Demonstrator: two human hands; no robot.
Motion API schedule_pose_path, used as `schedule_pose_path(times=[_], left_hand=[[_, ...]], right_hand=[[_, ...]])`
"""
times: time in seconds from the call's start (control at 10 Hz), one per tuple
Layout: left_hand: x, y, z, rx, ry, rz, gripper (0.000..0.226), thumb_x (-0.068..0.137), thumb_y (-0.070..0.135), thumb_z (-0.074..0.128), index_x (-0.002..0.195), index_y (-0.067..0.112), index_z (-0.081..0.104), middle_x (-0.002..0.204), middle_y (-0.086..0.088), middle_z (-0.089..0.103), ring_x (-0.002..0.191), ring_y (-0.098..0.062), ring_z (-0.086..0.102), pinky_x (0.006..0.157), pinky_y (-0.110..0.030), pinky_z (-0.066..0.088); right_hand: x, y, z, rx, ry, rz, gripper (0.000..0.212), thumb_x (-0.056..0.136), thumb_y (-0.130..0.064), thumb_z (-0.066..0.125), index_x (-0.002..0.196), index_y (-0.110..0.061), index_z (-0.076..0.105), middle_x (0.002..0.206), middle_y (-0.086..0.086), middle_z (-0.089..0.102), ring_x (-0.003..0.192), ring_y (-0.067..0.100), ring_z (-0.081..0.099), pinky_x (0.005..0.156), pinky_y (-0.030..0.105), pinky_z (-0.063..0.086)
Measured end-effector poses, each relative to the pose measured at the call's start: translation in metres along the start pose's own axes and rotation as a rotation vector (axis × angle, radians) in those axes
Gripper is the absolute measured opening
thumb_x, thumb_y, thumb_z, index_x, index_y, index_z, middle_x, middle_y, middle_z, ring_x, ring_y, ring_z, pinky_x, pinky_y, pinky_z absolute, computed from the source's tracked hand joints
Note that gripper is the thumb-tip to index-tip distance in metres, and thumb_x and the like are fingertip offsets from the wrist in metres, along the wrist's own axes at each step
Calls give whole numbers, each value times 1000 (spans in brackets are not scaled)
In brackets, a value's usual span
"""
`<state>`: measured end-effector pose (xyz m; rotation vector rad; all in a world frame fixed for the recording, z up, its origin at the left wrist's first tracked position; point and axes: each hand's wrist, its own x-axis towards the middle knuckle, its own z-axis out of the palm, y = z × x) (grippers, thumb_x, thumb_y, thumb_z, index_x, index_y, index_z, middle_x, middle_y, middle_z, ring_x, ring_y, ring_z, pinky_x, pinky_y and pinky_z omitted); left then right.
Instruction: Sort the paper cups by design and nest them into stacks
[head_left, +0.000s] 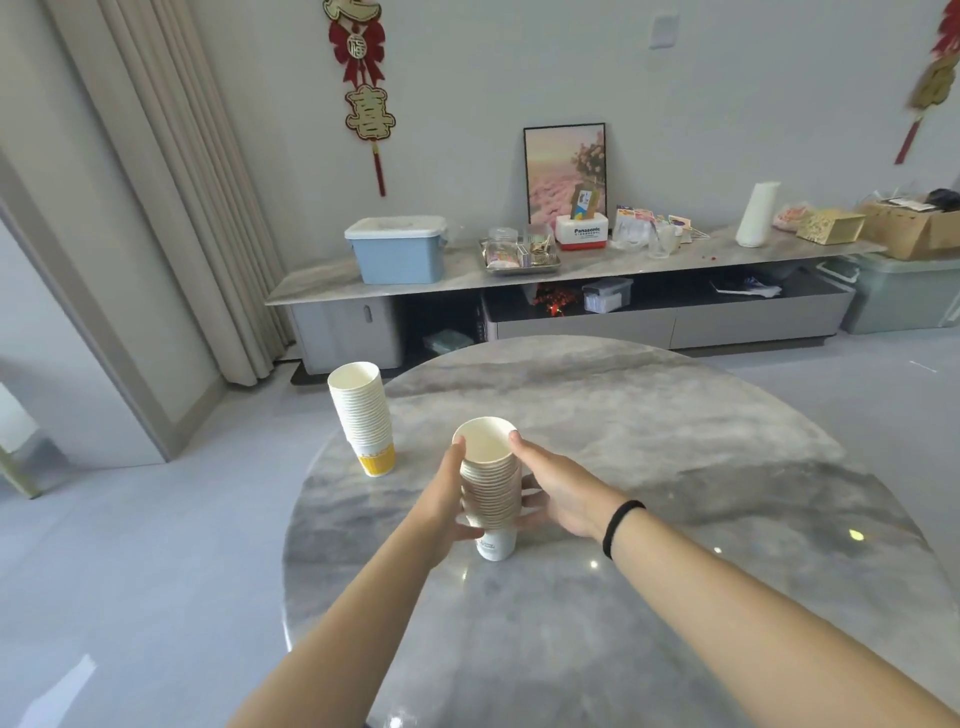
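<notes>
A tall stack of nested white paper cups (491, 486) stands on the round grey marble table (649, 467), its bottom cup white with small print. My left hand (451, 491) holds its left side, thumb near the top rim and fingers curled under at the base. My right hand (550, 491) holds its right side, fingers wrapped behind the stack. A second stack of nested cups (363, 415), with a yellow-patterned bottom cup, stands upright at the table's far left edge, apart from both hands.
Behind the table runs a low marble-topped cabinet (571, 270) with a blue lidded bin (397, 249), a metal tray (522, 254), a framed picture (565, 171) and boxes. Curtains (171, 182) hang at the left. Grey floor surrounds the table.
</notes>
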<state>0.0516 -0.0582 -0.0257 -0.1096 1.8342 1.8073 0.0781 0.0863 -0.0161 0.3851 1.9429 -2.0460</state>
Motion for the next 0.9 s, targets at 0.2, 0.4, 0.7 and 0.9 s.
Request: schedule_pose_path(times=[0.2, 0.4, 0.7, 0.9], left_hand=[[-6, 17, -58, -87, 206, 96, 60, 86, 67, 34, 127, 28, 51, 130, -6, 57, 118, -25, 56, 92, -46, 50], [-3, 21, -123, -75, 323, 70, 63, 84, 69, 28, 124, 29, 55, 126, -6, 59, 115, -25, 57, 85, -41, 52], [28, 2, -157, -110, 244, 13, 84, 54, 86, 38, 126, 43, 52, 137, 0, 52, 120, -25, 54, 65, -35, 56], [6, 28, -138, 21, 456, 211, 65, 92, 61, 28, 146, 25, 27, 153, 3, 29, 141, -18, 27, 112, -42, 24]], right_hand=[[27, -27, 60, -4, -103, -54, 45, 92, -56, 39, 117, -24, 59, 106, 4, 65, 98, 25, 63, 72, 33, 56], [59, -35, 127, -53, -153, -38, 45, 92, -57, 36, 117, -27, 58, 110, 3, 66, 106, 24, 63, 92, 42, 53], [88, -24, 142, -131, -109, 16, 55, 89, -63, 37, 130, -30, 50, 129, 1, 59, 115, 23, 58, 97, 44, 49], [68, -37, 139, -217, -17, -109, 41, 98, -46, 29, 131, -26, 46, 103, -13, 55, 88, 5, 50, 96, 37, 45]])
